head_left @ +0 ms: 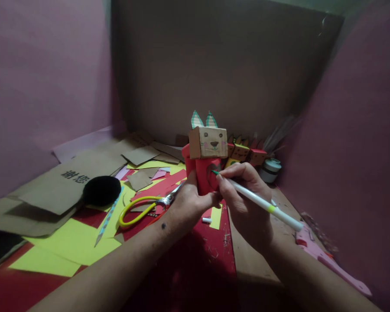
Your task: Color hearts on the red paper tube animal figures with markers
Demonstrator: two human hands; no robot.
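Observation:
A cardboard animal figure (212, 143) stands upright in the middle, with a box head, a drawn face, green-edged pointed ears and a red body. My left hand (195, 197) is closed around the lower part of that red body. Between the thumb and fingers of my right hand (247, 199) is a white marker (258, 200) with a green tip. The tip meets, or comes very close to, a dark rounded outline on the front of the body. Yellow-handled scissors (141, 212) lie beside my left wrist, their blades partly hidden behind it.
Yellow paper sheets (74, 240), cardboard pieces (58, 186) and a dotted pencil (108, 216) lie at left, near a black round object (102, 190). More box figures (242, 151) and a pale lidded jar (270, 169) stand behind. A pink glue gun (331, 262) lies at right.

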